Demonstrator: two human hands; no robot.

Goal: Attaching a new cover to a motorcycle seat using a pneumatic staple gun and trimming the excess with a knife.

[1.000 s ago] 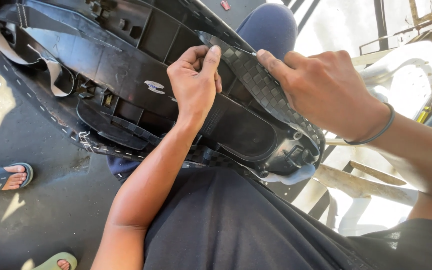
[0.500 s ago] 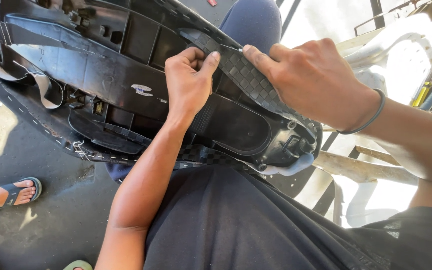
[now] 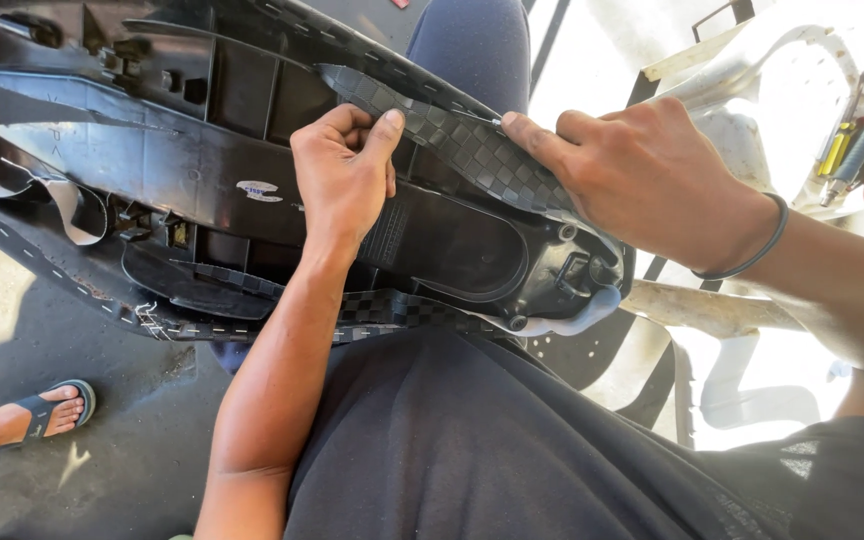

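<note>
Head view showed a black plastic seat base (image 3: 202,170), underside up, resting across my lap and reaching toward the upper left of the frame. A checkered black cover strip (image 3: 472,145) ran along its upper edge toward the rounded right end. My left hand (image 3: 344,175) sat on the base just beside the strip, fingers curled in and the thumb pressed against the strip's edge, pinching it. My right hand (image 3: 642,175) lay over the strip farther right, fingers flattened and closed down on it; a thin dark band (image 3: 752,255) circled that wrist. A second checkered edge with pale stitching (image 3: 252,325) hung below the base. Beneath was a dark, stained concrete floor (image 3: 62,450) with sunlit patches, where another person's foot in a sandal (image 3: 37,415) stood at lower left. A white plastic chair (image 3: 742,310) stood to the right in bright daylight, with tools (image 3: 857,145) near it.
</note>
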